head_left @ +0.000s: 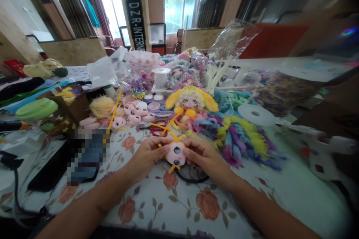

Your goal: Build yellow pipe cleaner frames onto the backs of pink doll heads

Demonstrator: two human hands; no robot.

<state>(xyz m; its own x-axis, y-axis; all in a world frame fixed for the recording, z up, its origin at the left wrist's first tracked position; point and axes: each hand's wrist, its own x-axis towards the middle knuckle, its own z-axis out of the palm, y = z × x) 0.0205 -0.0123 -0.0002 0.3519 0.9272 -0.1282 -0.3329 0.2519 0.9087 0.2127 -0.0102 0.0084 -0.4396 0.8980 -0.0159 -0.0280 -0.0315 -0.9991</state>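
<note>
Between both hands is a pink doll head with large dark eyes, turned sideways, with yellow-orange strips sticking out around it. My left hand pinches one side of it, thumb in front. On the opposite side my right hand grips it with thumb and fingers. Behind the head lie red-handled scissors, with yellow strips across them. A black cable curves on the cloth just below the head. Farther back sits a doll with blond curls and long yellow ears.
Several pink doll faces are piled back left. Colourful yarn spreads at the right, near a white spool and a white glue gun. A phone and a green-lidded jar stand left. Plastic bags rise behind.
</note>
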